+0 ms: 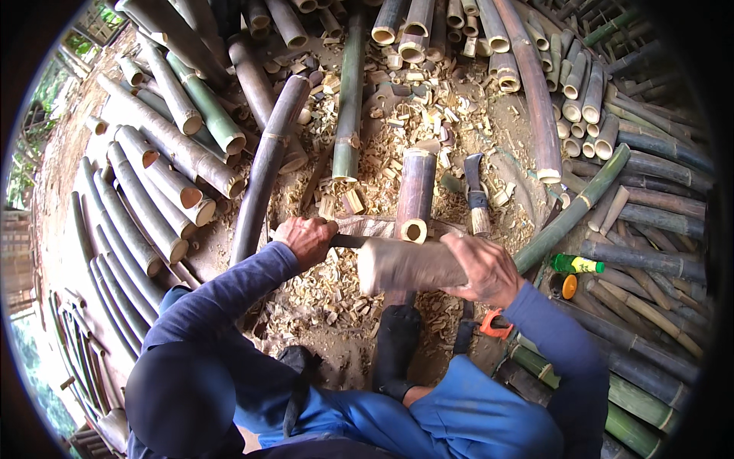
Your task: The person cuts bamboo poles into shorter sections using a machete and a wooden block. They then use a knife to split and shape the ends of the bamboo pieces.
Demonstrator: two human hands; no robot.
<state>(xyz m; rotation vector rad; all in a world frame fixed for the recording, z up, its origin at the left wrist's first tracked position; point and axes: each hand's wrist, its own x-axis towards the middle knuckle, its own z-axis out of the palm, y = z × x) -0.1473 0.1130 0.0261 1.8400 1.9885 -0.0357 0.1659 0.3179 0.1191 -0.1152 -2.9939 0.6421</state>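
My left hand (306,239) grips the handle of a knife (349,241) whose blade lies across the cut end of a short dark bamboo piece (417,191). That piece points away from me over a chip-strewn ground. A thick wooden club (397,265), blurred, is held in my right hand (488,269) and sits just over the blade, beside the bamboo's open end. Below the club, my black boot (395,348) rests on the ground between my blue-clad knees.
A second knife (476,193) lies on the chips right of the bamboo piece. Long bamboo poles (172,164) are stacked left, behind and right. A green bottle (577,265), an orange lid (569,287) and an orange-handled tool (494,327) lie at the right.
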